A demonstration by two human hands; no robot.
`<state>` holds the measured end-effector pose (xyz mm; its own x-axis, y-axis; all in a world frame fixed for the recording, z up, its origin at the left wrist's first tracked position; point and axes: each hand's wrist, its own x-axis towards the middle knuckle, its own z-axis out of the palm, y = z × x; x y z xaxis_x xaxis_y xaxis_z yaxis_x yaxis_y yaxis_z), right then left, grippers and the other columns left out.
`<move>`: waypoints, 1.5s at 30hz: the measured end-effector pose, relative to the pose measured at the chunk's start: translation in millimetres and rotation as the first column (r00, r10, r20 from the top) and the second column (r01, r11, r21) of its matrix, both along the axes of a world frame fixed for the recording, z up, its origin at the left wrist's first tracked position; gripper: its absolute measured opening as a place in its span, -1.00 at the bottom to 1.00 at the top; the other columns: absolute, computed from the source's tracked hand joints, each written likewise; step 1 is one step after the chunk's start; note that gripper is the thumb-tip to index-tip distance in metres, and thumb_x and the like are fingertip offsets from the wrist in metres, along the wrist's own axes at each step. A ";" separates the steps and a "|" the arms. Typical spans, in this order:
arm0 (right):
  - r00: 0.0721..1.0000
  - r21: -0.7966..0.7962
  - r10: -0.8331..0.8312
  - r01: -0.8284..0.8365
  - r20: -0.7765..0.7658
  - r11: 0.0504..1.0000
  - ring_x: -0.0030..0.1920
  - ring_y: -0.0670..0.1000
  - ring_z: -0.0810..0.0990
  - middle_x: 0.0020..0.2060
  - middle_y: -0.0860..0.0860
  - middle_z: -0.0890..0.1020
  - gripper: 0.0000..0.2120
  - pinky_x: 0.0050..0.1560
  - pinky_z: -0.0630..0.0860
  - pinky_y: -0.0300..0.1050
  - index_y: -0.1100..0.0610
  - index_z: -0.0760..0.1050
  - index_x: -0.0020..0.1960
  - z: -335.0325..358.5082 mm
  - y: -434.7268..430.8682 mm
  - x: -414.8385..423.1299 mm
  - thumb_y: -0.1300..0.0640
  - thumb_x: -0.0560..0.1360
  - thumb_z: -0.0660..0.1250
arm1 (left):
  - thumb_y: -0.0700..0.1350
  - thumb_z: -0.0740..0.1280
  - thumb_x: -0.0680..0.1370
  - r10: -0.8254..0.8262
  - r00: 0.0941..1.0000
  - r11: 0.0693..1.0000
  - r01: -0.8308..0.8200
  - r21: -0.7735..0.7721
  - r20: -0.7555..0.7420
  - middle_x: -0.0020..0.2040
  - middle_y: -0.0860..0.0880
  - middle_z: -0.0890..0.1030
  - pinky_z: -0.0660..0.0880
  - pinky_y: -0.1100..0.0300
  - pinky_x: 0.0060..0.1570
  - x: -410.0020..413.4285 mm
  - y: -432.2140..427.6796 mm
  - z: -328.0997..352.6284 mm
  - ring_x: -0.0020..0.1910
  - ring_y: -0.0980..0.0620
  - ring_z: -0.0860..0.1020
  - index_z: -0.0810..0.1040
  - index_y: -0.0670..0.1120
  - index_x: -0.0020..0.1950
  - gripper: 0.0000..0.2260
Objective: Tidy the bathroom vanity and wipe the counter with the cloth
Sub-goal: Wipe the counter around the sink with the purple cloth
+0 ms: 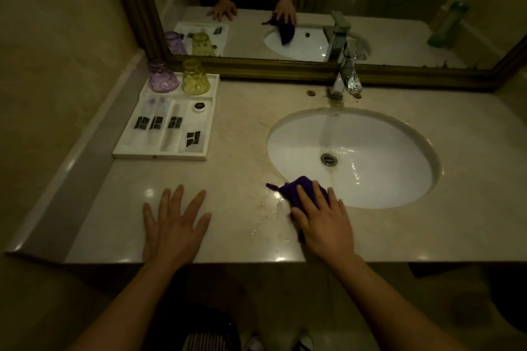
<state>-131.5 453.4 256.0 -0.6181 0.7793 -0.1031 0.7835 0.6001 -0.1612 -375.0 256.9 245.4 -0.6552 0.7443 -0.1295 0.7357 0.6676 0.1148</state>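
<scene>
Right hand (325,222) presses flat on purple cloth (302,189) at sink (433,162) near-left rim, fingers spread, not clenched. Left hand (174,225) open, palm down on counter (233,174), holding nothing. Water streaks left of cloth. Risk: cloth sliding into basin, or wide strokes smearing water toward tray (159,155) far left.

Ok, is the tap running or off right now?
Running. A stream falls from the faucet into the sink toward the drain, with wet ripples around it.
</scene>
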 end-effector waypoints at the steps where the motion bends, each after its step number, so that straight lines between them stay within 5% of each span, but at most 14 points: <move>1: 1.000 0.032 0.015 -0.015 0.001 0.999 0.56 0.18 -0.03 0.58 0.00 0.06 -0.43 0.53 0.00 0.15 -0.17 -0.06 0.56 -3.1 -12.2 4.4 -0.31 0.60 -0.22 | 0.34 -0.29 0.53 -0.005 1.000 1.000 0.005 -0.008 0.002 0.61 -0.02 -0.11 -0.31 -0.24 0.44 0.1 -0.4 0.7 0.56 -0.06 -0.21 -0.15 0.32 0.54 -0.44; 7: 0.975 0.100 0.219 -0.222 0.037 0.970 0.56 0.15 0.02 0.56 -0.01 0.11 -0.41 0.51 0.08 0.14 -0.14 0.02 0.57 -8.0 -22.3 44.4 -0.33 0.60 -0.10 | 0.35 -0.32 0.49 -0.014 1.000 1.000 0.014 -0.006 -0.007 0.61 -0.04 -0.07 -0.30 -0.25 0.44 -0.2 0.1 3.6 0.56 -0.10 -0.18 -0.14 0.30 0.54 -0.40; 10: 0.997 0.116 0.070 -0.072 0.019 0.991 0.50 0.27 0.20 0.52 0.09 0.25 -0.44 0.43 0.22 0.20 -0.04 0.23 0.49 11.8 10.1 4.1 -0.25 0.59 -0.09 | 0.35 -0.29 0.50 -0.010 1.000 1.000 0.010 -0.015 0.008 0.61 -0.04 -0.10 -0.30 -0.25 0.44 1.6 1.4 6.3 0.56 -0.09 -0.20 -0.15 0.29 0.55 -0.41; 12: 0.999 0.077 -0.041 0.039 0.017 0.996 0.53 0.23 0.10 0.55 0.10 0.17 -0.37 0.49 0.10 0.19 -0.01 0.12 0.55 10.3 -8.1 -19.5 -0.30 0.59 -0.18 | 0.34 -0.29 0.51 -0.005 1.000 1.000 0.005 -0.028 0.013 0.61 -0.03 -0.11 -0.29 -0.25 0.44 2.6 0.5 7.5 0.56 -0.09 -0.21 -0.15 0.29 0.55 -0.41; 14: 0.999 0.063 0.043 -0.045 0.020 0.997 0.56 0.21 0.02 0.56 0.09 0.14 -0.33 0.51 0.05 0.22 -0.01 0.07 0.57 -0.4 -45.0 -24.0 -0.34 0.59 -0.21 | 0.33 -0.30 0.53 0.007 1.000 0.999 -0.006 -0.033 0.007 0.61 -0.03 -0.10 -0.28 -0.25 0.45 3.6 1.4 8.2 0.56 -0.09 -0.20 -0.15 0.29 0.55 -0.44; 18: 0.984 0.072 0.171 -0.168 -0.040 0.983 0.47 0.20 0.28 0.49 0.02 0.33 -0.44 0.39 0.29 0.16 -0.11 0.22 0.50 -2.7 -74.6 -13.5 -0.33 0.60 -0.09 | 0.34 -0.30 0.49 0.033 0.999 0.999 -0.033 -0.028 0.015 0.62 -0.02 -0.07 -0.25 -0.23 0.46 -1.5 0.1 4.4 0.56 -0.09 -0.16 -0.12 0.31 0.54 -0.40; 22: 0.997 0.177 0.047 -0.035 -0.064 0.984 0.26 0.14 0.38 0.42 -0.03 0.41 -0.56 0.15 0.36 0.04 -0.15 0.26 0.44 12.1 -23.9 -13.1 -0.21 0.62 -0.05 | 0.35 -0.29 0.49 0.047 0.999 0.998 -0.047 -0.034 0.021 0.62 -0.01 -0.02 -0.19 -0.22 0.45 -1.8 2.5 1.7 0.56 -0.09 -0.09 -0.07 0.34 0.53 -0.41; 28: 0.851 -0.022 -0.202 0.219 -0.485 0.976 0.02 0.09 0.54 0.03 0.02 0.59 -0.63 0.00 0.46 -0.03 -0.08 0.53 0.23 38.6 18.7 32.8 -0.14 0.55 0.09 | 0.31 -0.21 0.51 0.049 0.999 0.998 -0.049 -0.029 0.019 0.61 -0.03 0.04 -0.14 -0.24 0.44 3.1 4.0 9.1 0.56 -0.11 -0.05 0.02 0.32 0.54 -0.43; 30: 0.905 0.056 -0.229 0.265 -0.357 0.963 0.17 0.12 0.51 0.20 0.00 0.55 -0.54 0.13 0.44 0.03 -0.14 0.47 0.28 39.5 29.6 61.5 -0.26 0.52 0.03 | 0.31 -0.20 0.53 0.047 0.998 0.999 -0.047 -0.014 0.031 0.61 -0.04 0.03 -0.17 -0.23 0.45 4.0 3.9 8.7 0.56 -0.11 -0.07 0.01 0.31 0.54 -0.45; 34: 0.994 0.046 -0.099 0.097 0.050 0.994 0.55 0.18 0.03 0.58 0.00 0.02 -0.33 0.51 0.09 0.13 -0.15 0.06 0.55 12.5 24.7 95.5 -0.38 0.53 -0.24 | 0.31 -0.22 0.54 0.035 0.999 0.999 -0.034 -0.038 0.038 0.61 -0.05 -0.04 -0.25 -0.23 0.43 4.0 5.3 8.1 0.56 -0.11 -0.14 -0.05 0.29 0.55 -0.44; 37: 0.987 0.057 -0.160 0.161 -0.024 0.985 0.53 0.24 0.09 0.57 0.09 0.12 -0.40 0.49 0.16 0.18 -0.05 0.16 0.54 4.3 6.1 71.3 -0.29 0.59 -0.10 | 0.32 -0.27 0.52 0.036 0.999 0.998 -0.035 -0.048 0.025 0.62 -0.04 -0.07 -0.27 -0.24 0.44 5.0 6.0 5.6 0.56 -0.11 -0.17 -0.10 0.29 0.55 -0.42; 39: 0.997 0.145 -0.030 0.039 -0.067 0.989 0.47 0.29 0.21 0.50 0.15 0.26 -0.46 0.41 0.29 0.21 -0.03 0.26 0.45 0.0 -24.2 33.7 -0.25 0.56 0.05 | 0.33 -0.28 0.51 0.038 0.999 0.998 -0.037 -0.053 0.018 0.62 -0.04 -0.07 -0.27 -0.24 0.44 4.4 5.8 4.7 0.56 -0.11 -0.17 -0.11 0.29 0.55 -0.42; 43: 0.950 0.086 0.304 -0.298 -0.071 0.951 0.55 0.19 0.04 0.56 0.02 0.14 -0.40 0.46 0.17 0.21 -0.08 0.11 0.54 -13.3 -58.7 -19.9 -0.34 0.59 -0.06 | 0.32 -0.30 0.51 0.040 0.999 0.998 -0.040 -0.056 -0.003 0.61 -0.02 -0.09 -0.26 -0.24 0.45 2.8 5.1 2.5 0.56 -0.09 -0.18 -0.14 0.31 0.54 -0.43; 45: 0.949 0.103 0.309 -0.302 -0.066 0.948 0.56 0.18 0.03 0.57 0.03 0.11 -0.43 0.48 0.14 0.23 -0.04 0.09 0.55 -9.2 -34.8 -28.9 -0.27 0.62 -0.10 | 0.31 -0.32 0.54 0.035 0.999 0.999 -0.036 -0.033 -0.018 0.61 -0.02 -0.07 -0.27 -0.24 0.45 1.3 4.0 2.2 0.56 -0.09 -0.17 -0.15 0.31 0.54 -0.46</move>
<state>-160.4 418.6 246.9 -0.8314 0.5554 0.0191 0.5468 0.8237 -0.1502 -373.6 260.9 247.6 -0.6837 0.7158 -0.1423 0.7129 0.6967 0.0792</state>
